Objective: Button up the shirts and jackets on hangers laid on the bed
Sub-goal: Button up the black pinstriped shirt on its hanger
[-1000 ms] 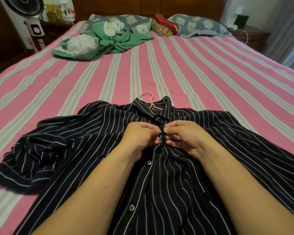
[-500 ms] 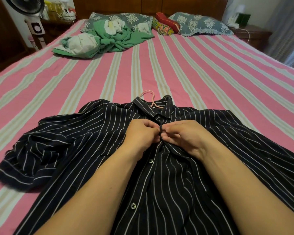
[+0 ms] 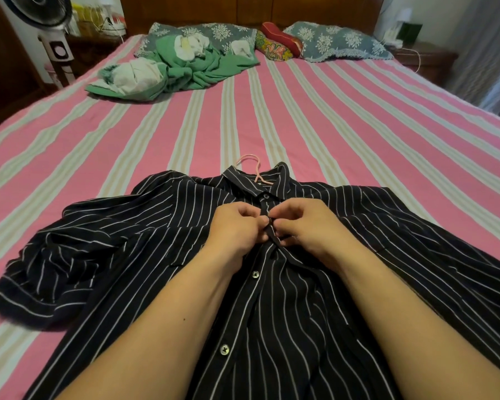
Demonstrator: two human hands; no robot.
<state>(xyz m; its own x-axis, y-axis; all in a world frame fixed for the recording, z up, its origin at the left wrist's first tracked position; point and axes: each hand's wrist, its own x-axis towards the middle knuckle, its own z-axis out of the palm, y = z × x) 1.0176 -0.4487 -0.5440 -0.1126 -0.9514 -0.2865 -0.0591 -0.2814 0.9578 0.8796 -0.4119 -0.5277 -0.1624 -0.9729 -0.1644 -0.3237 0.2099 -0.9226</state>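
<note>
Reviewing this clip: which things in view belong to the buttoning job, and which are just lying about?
In the job:
striped shirt
pink hanger
left hand
right hand

Lying about:
green clothes
pillows
fan

A black cotton shirt with thin white stripes [image 3: 162, 243] lies flat under my grip, collar away from me, its placket open below my fingers, on a pink wire hanger [image 3: 256, 168] poking out beyond the collar.
</note>
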